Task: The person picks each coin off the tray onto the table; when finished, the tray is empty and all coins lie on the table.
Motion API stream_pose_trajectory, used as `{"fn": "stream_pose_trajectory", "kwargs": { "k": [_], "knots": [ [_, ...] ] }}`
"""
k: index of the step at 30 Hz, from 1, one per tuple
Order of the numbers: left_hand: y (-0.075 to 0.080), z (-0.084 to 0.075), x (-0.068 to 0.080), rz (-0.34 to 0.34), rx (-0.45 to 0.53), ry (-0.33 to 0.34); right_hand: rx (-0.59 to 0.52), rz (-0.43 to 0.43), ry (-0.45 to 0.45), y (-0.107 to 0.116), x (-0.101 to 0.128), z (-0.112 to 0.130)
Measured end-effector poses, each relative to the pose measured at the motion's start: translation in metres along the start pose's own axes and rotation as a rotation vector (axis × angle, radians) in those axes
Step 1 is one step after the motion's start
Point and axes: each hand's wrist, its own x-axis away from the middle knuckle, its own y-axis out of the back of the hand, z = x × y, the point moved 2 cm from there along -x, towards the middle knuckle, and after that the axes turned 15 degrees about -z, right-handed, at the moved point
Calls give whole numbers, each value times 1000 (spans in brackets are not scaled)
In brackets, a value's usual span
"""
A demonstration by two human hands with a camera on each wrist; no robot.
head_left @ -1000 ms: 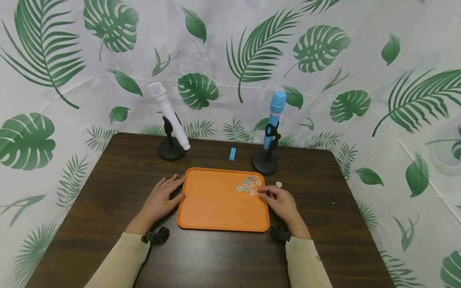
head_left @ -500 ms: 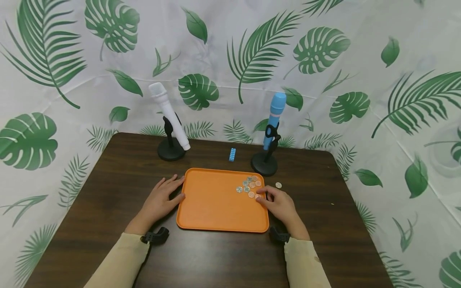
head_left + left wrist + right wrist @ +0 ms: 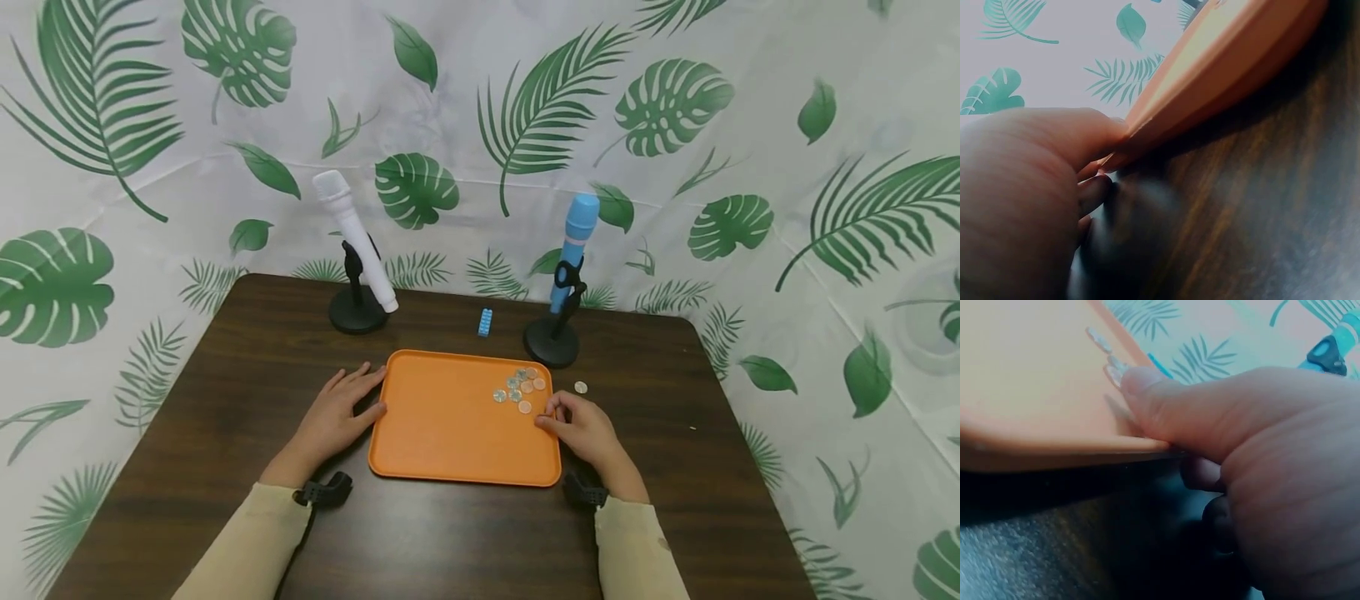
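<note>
Head view. My left hand [image 3: 335, 417] lies flat on the dark table [image 3: 225, 400], fingers straight and slightly spread, their tips touching the left edge of the orange tray [image 3: 450, 433]. My right hand [image 3: 581, 427] sits at the tray's right edge, fingers curled with thumb and forefinger drawn together over the rim. A cluster of coins [image 3: 519, 386] lies in the tray's far right corner, just beyond those fingertips. One lone coin [image 3: 581, 387] rests on the table just right of the tray. Farther back stand a white microphone [image 3: 352, 242] on the left, a blue microphone [image 3: 572, 250] on the right, and a small blue brick [image 3: 484, 322] between them.

Left wrist view. The left hand [image 3: 1029, 200] touches the tray [image 3: 1222, 69] at its rim. The thumb lies against the tray's side, and the fingers rest relaxed on the wood.

Right wrist view. The thumb of the right hand [image 3: 1254, 481] rests on the tray [image 3: 1035, 381] over its rim, and the other fingers curl below the edge. Coins [image 3: 1107, 353] lie just beyond the thumb tip. Whether a coin is pinched I cannot tell; the fingertips hide it.

Progress, as a judgement. Most coins remain grouped in the tray and one lies outside it, so the work with the coins appears to be at an early stage.
</note>
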Motion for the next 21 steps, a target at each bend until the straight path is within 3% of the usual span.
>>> {"fn": "stream_pose_trajectory", "kwargs": {
  "k": [4,10,14,21],
  "knots": [
    [-1,0,-1,-2,-10,-4,-37,-8,-3,-1,1,-5],
    [-1,0,1,-3,-16,7,-232,-91,0,1,-2,-11],
    [-1,0,1,1,-13,3,-301,-141,28,2,-1,-12],
    [-1,0,1,5,-15,6,-490,-356,-17,6,-2,-19]
  ]
}}
